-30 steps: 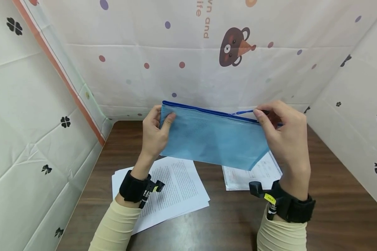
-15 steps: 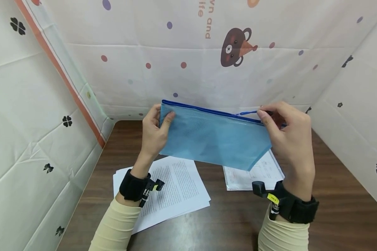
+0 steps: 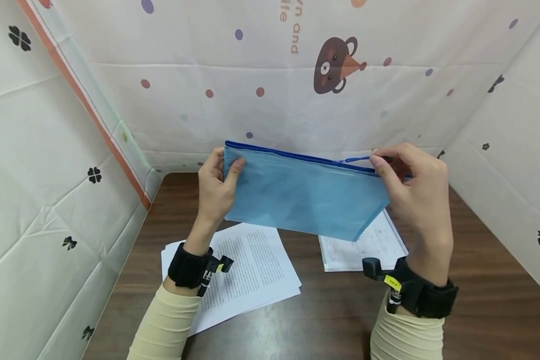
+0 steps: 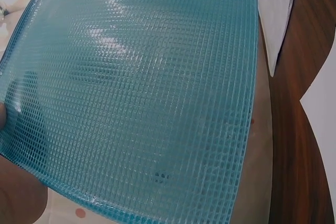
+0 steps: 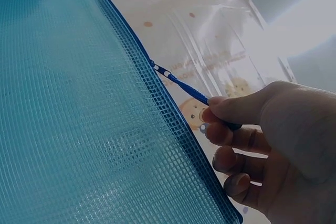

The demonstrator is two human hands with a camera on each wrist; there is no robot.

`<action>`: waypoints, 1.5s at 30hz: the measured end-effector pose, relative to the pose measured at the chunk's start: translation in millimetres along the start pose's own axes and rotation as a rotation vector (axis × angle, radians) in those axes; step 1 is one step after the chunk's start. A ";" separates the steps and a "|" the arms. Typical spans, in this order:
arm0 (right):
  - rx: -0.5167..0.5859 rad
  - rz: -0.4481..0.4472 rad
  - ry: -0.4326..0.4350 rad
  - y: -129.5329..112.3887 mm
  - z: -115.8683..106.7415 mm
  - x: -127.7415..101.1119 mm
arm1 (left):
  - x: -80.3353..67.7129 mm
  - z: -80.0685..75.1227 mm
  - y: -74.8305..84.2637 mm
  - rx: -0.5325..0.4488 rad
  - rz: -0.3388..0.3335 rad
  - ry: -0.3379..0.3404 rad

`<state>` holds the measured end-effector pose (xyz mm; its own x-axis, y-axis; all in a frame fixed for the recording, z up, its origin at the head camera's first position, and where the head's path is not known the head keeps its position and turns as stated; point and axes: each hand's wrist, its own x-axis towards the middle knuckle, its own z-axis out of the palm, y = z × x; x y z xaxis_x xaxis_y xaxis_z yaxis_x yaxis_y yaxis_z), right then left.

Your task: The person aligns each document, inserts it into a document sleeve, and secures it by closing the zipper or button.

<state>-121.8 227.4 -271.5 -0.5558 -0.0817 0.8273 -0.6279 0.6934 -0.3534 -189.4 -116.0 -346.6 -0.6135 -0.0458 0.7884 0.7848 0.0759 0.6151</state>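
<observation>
A blue mesh zipper pouch (image 3: 297, 195) is held up above the table, its dark blue zipper edge on top and tilted down to the right. My left hand (image 3: 216, 187) grips the pouch's left end, thumb on the near face and fingers behind it. Between thumb and index finger, my right hand (image 3: 414, 185) pinches the blue zipper pull cord (image 5: 186, 88) near the pouch's right end. In the right wrist view the slider (image 5: 160, 69) sits partway along the zipper. The mesh (image 4: 147, 98) fills most of the left wrist view.
Printed paper sheets (image 3: 252, 270) lie on the brown wooden table (image 3: 306, 320) at the left. Behind and below the pouch is a clear-covered stack of papers (image 3: 364, 250) at the right. Patterned white cloth (image 3: 184, 100) surrounds the table at the back and sides.
My right hand and the zipper pull have shifted slightly to the right along the pouch. The left hand has moved a little left, still gripping the pouch's end.
</observation>
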 end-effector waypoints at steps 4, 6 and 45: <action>0.005 0.003 0.001 -0.9 0.3 0.5 | 0.3 -0.9 1.0 -0.011 -0.007 0.003; 0.004 0.000 0.000 -1.0 0.5 0.7 | 0.3 -1.3 0.9 -0.013 -0.008 0.002; -0.010 0.067 0.065 8.6 -13.1 -4.3 | 4.1 -10.9 3.1 -0.010 0.007 0.037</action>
<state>-117.6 243.1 -272.4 -0.5596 0.0114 0.8287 -0.5849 0.7029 -0.4047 -188.5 -126.8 -341.3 -0.6045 -0.0825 0.7923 0.7899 0.0663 0.6096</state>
